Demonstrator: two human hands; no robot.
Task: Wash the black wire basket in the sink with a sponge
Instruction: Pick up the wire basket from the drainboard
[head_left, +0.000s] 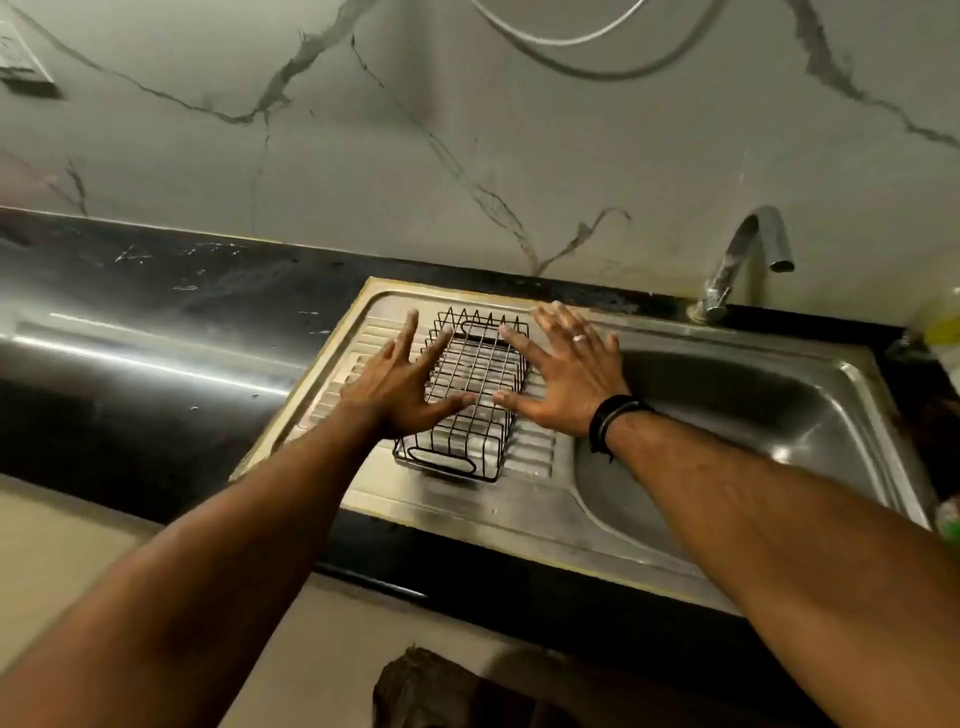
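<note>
The black wire basket (467, 400) stands on the ribbed draining board (535, 452) of the steel sink unit, left of the basin (727, 415) and roughly midway between the unit's back and front edges. It is a long, rectangular cage of thin black wire, open at the top, with a grid of crossing wires on its sides and bottom. Each short end has a rounded oblong loop of wire like a handle slot; the far end's upright wires rise in small points. The steel ribs show through the mesh.

The left hand (402, 387) is spread wide, fingers apart, over the basket's left side, its thumb reaching across the top. The right hand (563, 379) is spread in the same way over the right side, with a ring on one finger and dark bands at the wrist. Whether either palm touches the wire cannot be told. A curved tap (743, 260) rises at the back right corner of the sink unit.
</note>
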